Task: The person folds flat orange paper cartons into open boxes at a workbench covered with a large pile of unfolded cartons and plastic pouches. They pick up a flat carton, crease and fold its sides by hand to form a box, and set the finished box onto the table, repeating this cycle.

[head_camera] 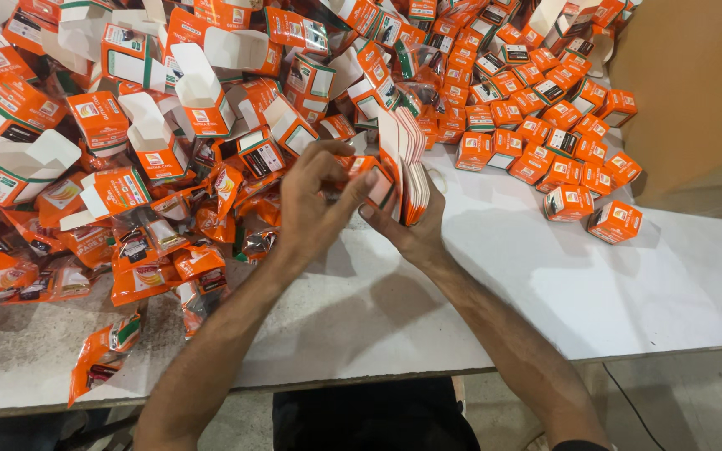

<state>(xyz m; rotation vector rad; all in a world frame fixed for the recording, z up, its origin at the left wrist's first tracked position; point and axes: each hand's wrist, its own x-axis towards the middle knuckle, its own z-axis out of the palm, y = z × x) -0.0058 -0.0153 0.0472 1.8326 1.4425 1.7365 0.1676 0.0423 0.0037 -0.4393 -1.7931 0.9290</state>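
At the middle of the white table (545, 284), the right hand (415, 230) grips an upright stack of flat orange-and-white cardboard cartons (407, 171) while the left hand (315, 200) pinches its nearest blank, apparently peeling it free; separating one alone looks needed next.

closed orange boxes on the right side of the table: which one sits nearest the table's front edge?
The closed orange box at the pile's lower right corner, standing apart on bare white table. Its nearest neighbour sits just up-left; all others are farther back.

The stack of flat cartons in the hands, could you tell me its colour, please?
Orange with white inner faces, seen in the head view.
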